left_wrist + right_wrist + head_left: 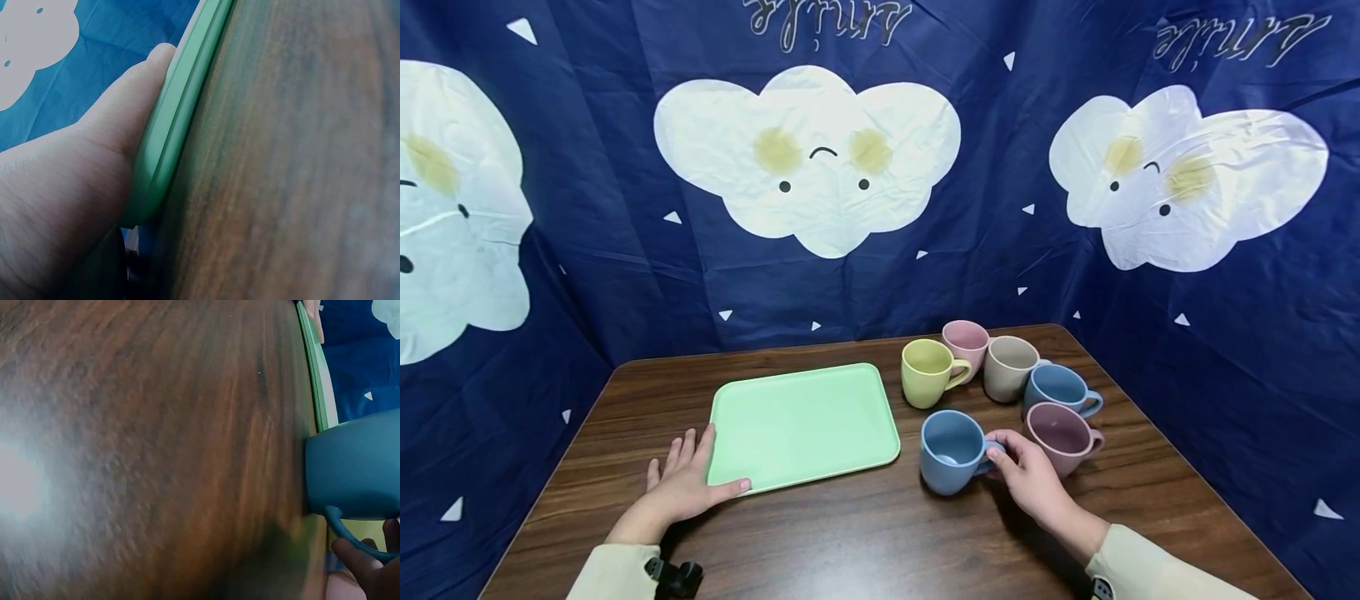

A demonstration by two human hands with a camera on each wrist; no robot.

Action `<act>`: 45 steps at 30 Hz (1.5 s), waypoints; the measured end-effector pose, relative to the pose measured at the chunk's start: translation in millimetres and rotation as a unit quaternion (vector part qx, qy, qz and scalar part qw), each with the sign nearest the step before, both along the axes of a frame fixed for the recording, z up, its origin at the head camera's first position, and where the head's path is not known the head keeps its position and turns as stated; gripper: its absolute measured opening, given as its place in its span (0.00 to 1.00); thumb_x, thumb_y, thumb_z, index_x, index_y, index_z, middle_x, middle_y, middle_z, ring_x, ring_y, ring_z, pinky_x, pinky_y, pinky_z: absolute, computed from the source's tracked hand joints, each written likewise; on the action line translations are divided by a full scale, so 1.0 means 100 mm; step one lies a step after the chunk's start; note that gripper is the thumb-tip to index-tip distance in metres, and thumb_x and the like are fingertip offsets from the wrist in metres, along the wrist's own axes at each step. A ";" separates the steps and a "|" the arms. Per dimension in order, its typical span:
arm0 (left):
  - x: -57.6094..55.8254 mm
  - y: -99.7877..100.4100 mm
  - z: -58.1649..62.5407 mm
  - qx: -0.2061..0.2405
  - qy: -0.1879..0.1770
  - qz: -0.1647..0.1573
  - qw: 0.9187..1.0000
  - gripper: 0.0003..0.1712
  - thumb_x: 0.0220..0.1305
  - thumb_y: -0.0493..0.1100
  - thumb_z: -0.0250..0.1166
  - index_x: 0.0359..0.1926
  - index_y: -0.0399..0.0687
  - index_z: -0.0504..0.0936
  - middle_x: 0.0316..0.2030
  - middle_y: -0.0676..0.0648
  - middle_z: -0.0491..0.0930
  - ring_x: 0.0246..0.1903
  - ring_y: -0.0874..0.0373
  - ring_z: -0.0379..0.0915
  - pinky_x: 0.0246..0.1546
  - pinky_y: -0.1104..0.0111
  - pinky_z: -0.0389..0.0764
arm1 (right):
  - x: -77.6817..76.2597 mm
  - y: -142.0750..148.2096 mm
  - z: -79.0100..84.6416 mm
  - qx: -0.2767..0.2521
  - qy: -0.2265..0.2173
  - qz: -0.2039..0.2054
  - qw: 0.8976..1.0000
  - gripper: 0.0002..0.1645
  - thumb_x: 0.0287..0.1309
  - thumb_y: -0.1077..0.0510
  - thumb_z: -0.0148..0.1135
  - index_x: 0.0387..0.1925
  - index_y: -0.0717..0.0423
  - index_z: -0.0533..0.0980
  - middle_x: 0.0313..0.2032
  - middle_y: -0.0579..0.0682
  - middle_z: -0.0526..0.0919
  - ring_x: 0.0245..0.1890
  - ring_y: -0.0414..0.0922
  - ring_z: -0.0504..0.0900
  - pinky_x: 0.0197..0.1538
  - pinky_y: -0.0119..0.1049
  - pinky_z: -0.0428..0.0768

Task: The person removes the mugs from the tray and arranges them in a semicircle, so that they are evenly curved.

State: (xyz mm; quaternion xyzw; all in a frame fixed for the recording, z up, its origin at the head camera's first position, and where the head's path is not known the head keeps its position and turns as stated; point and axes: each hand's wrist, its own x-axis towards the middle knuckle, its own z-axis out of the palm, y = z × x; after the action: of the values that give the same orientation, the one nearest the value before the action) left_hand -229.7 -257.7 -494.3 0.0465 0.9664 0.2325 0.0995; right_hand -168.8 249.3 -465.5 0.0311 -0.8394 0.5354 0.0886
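— While the right hand pinches the handle of the blue mug on the worktop, the left hand lies flat, fingers spread, on the green tray.
— Left wrist view?
— Thumb pressed along the tray's rim.
— Right wrist?
— Fingers round the handle: best hold, I'd say; looks ceramic, stiff, smooth, breakable.

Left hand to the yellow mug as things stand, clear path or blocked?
Probably clear. The left hand rests at the green tray's near left corner; the yellow mug stands past the tray's far right side. The tray is bare, so only a long reach across it.
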 end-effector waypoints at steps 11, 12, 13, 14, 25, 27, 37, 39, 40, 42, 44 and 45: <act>0.00 -0.01 0.00 0.000 -0.001 0.000 1.000 0.77 0.53 0.78 0.65 0.78 0.32 0.34 0.72 0.17 0.30 0.71 0.20 0.20 0.60 0.24 0.23 | -0.07 -0.01 0.25 0.124 0.107 0.037 0.986 0.15 0.66 0.70 0.62 0.53 0.62 0.78 0.47 0.53 0.86 0.48 0.47 0.83 0.51 0.37 0.82; 0.00 -0.01 0.00 0.000 -0.001 0.000 1.000 0.77 0.53 0.78 0.65 0.78 0.32 0.34 0.72 0.17 0.30 0.71 0.20 0.20 0.60 0.24 0.23 | -0.09 -0.02 0.28 0.129 0.111 0.047 0.984 0.16 0.67 0.68 0.61 0.55 0.62 0.77 0.49 0.54 0.86 0.50 0.48 0.83 0.52 0.39 0.82; 0.00 -0.01 -0.01 -0.001 -0.001 0.000 1.000 0.77 0.53 0.79 0.65 0.78 0.32 0.34 0.72 0.17 0.30 0.71 0.20 0.20 0.60 0.24 0.23 | -0.11 -0.02 0.31 0.135 0.112 0.061 0.983 0.17 0.68 0.66 0.61 0.57 0.63 0.76 0.51 0.55 0.85 0.52 0.50 0.83 0.54 0.42 0.82; -0.01 -0.01 -0.01 -0.001 -0.001 0.000 1.000 0.77 0.53 0.79 0.65 0.78 0.32 0.34 0.72 0.17 0.30 0.71 0.20 0.20 0.60 0.24 0.23 | -0.13 -0.03 0.34 0.147 0.112 0.072 0.980 0.18 0.69 0.63 0.61 0.59 0.63 0.75 0.52 0.56 0.84 0.54 0.51 0.82 0.55 0.45 0.81; -0.02 0.01 -0.02 -0.001 -0.009 -0.001 1.000 0.77 0.53 0.79 0.65 0.78 0.33 0.34 0.73 0.18 0.29 0.72 0.21 0.20 0.60 0.25 0.22 | -0.33 -0.13 0.53 0.254 0.088 0.167 0.948 0.40 0.66 0.41 0.65 0.70 0.58 0.67 0.64 0.54 0.78 0.63 0.52 0.78 0.64 0.51 0.75; -0.02 0.01 -0.03 -0.003 -0.010 -0.002 1.000 0.77 0.53 0.79 0.64 0.79 0.33 0.33 0.73 0.18 0.29 0.72 0.21 0.20 0.60 0.25 0.23 | -0.34 -0.13 0.52 0.242 0.083 0.167 0.952 0.40 0.66 0.41 0.65 0.70 0.58 0.67 0.63 0.54 0.78 0.63 0.52 0.78 0.64 0.52 0.75; -0.01 0.01 -0.02 0.000 -0.010 -0.001 1.000 0.77 0.53 0.79 0.64 0.78 0.33 0.33 0.73 0.18 0.29 0.71 0.21 0.19 0.60 0.25 0.22 | -0.22 -0.02 0.38 0.165 0.094 0.126 0.974 0.28 0.71 0.54 0.62 0.67 0.60 0.69 0.57 0.57 0.82 0.59 0.54 0.80 0.60 0.55 0.77; -0.01 0.00 -0.02 0.001 -0.010 -0.001 1.000 0.77 0.53 0.78 0.65 0.78 0.32 0.33 0.73 0.18 0.29 0.71 0.20 0.19 0.60 0.25 0.22 | -0.16 0.01 0.34 0.169 0.097 0.112 0.974 0.24 0.73 0.59 0.57 0.66 0.63 0.70 0.57 0.58 0.82 0.58 0.52 0.80 0.60 0.52 0.78; -0.01 0.00 -0.02 0.002 -0.010 -0.001 1.000 0.77 0.53 0.78 0.65 0.78 0.32 0.33 0.73 0.18 0.29 0.71 0.20 0.19 0.59 0.25 0.22 | -0.13 0.02 0.33 0.175 0.099 0.106 0.974 0.23 0.74 0.61 0.56 0.66 0.63 0.70 0.56 0.57 0.82 0.57 0.52 0.81 0.59 0.52 0.78; -0.01 0.00 -0.03 0.004 -0.009 0.001 1.000 0.77 0.53 0.78 0.65 0.78 0.32 0.33 0.73 0.18 0.29 0.72 0.21 0.20 0.60 0.25 0.22 | -0.08 0.04 0.33 0.191 0.102 0.098 0.971 0.22 0.73 0.65 0.54 0.65 0.64 0.71 0.56 0.57 0.83 0.56 0.51 0.81 0.58 0.51 0.78; 0.00 -0.01 -0.03 0.008 -0.007 0.001 1.000 0.77 0.53 0.78 0.65 0.78 0.32 0.34 0.73 0.18 0.29 0.72 0.21 0.20 0.59 0.25 0.21 | -0.03 0.06 0.36 0.213 0.104 0.098 0.967 0.22 0.70 0.69 0.56 0.63 0.65 0.73 0.55 0.56 0.83 0.56 0.51 0.81 0.58 0.52 0.78; 0.00 -0.01 -0.02 0.008 -0.006 0.001 1.000 0.77 0.53 0.78 0.65 0.78 0.32 0.34 0.73 0.18 0.29 0.72 0.21 0.20 0.59 0.25 0.21 | -0.02 0.06 0.37 0.227 0.103 0.100 0.963 0.21 0.68 0.69 0.57 0.62 0.65 0.74 0.54 0.56 0.83 0.55 0.51 0.81 0.58 0.52 0.78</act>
State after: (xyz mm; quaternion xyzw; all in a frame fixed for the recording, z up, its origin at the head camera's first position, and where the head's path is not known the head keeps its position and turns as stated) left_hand -230.0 -258.4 -496.6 0.0451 0.9639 0.2407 0.1047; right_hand -170.5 255.5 -428.4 0.1891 -0.9179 0.3305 0.1117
